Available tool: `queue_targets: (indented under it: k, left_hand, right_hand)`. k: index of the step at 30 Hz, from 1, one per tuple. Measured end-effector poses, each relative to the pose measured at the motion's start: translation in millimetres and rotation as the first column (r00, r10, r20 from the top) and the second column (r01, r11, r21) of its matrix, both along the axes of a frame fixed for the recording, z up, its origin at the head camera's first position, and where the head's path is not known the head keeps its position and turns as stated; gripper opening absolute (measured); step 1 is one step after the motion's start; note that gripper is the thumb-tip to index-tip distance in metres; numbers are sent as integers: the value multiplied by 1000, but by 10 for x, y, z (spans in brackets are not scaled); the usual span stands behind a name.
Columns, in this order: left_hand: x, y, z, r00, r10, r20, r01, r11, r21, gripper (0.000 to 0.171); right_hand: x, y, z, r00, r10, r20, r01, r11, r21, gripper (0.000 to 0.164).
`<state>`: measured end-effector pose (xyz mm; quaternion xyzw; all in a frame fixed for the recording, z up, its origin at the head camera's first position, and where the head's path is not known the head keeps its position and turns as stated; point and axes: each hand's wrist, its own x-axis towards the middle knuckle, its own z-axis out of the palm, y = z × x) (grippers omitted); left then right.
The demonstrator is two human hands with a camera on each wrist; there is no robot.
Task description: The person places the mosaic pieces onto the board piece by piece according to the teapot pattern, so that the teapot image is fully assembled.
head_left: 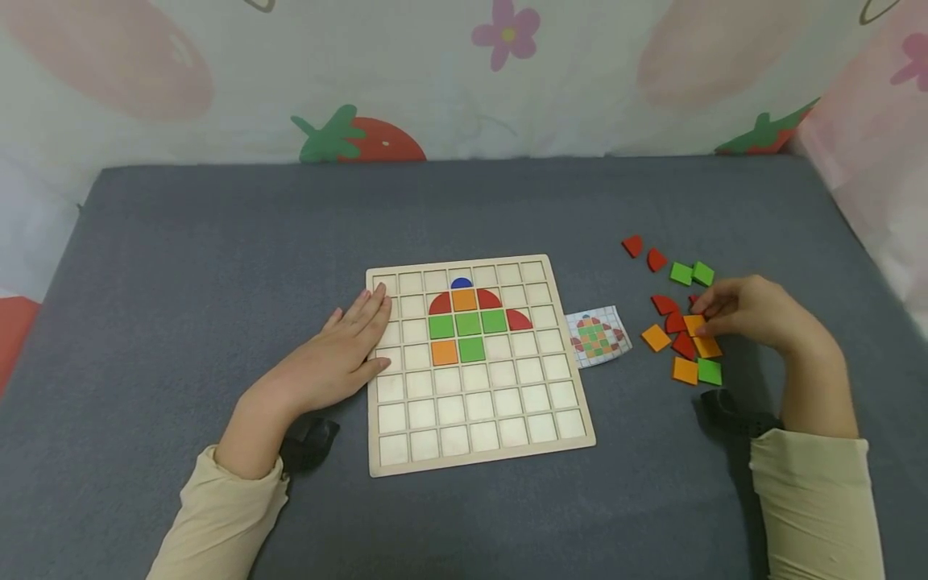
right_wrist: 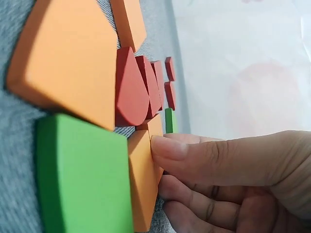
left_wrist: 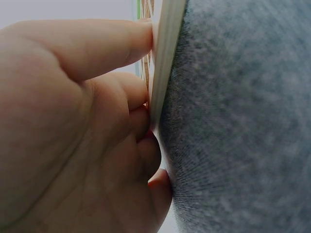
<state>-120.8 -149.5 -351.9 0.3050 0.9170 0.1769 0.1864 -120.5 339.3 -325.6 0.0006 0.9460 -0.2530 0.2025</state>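
A wooden grid board (head_left: 482, 469) lies on the cloth, holding a blue half-circle tile (head_left: 461, 283), red quarter-circle tiles (head_left: 518, 321), green square tiles (head_left: 468, 324) and orange square tiles (head_left: 445, 352). My left hand (head_left: 319, 366) rests on the board's left edge, fingers extended; its thumb (left_wrist: 112, 46) touches the rim in the left wrist view. At the right, my right hand (head_left: 761, 314) pinches an orange square tile (head_left: 692, 323) between thumb and fingers, within the loose pile. In the right wrist view the thumb (right_wrist: 170, 148) presses that tile; its far side is hidden.
Around the right hand lie loose red tiles (head_left: 684, 346), orange tiles (head_left: 656, 337) and green tiles (head_left: 710, 371). A printed pattern card (head_left: 598, 337) sticks out at the board's right edge. A patterned curtain (head_left: 565, 97) hangs behind the grey cloth-covered table (head_left: 217, 266).
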Motion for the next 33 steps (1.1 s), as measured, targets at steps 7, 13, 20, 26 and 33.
queue_targets:
  k: [7, 13, 20, 26, 33]
  left_hand:
    - [-4, 3, -3, 1000, -6, 3, 6, 1000, 2, 68]
    - [-6, 6, 4, 1000, -1, 10, 1, 1000, 0, 68]
    - [-8, -2, -7, 1000, -2, 12, 2, 1000, 1, 68]
    - [-14, 0, -13, 1000, -2, 7, 2, 1000, -1, 68]
    - [-9, 2, -15, 1000, -3, 2, 3, 1000, 6, 69]
  right_hand:
    - [0, 1, -10, 1000, -11, 6, 11, 1000, 26, 20]
    - [-3, -8, -12, 1000, -9, -1, 9, 1000, 26, 20]
    - [5, -20, -4, 1000, 5, -15, -4, 998, 56, 17]
    - [12, -24, 1, 999, 16, -29, -14, 998, 64, 22]
    - [14, -27, -4, 1000, 6, -10, -6, 998, 56, 21]
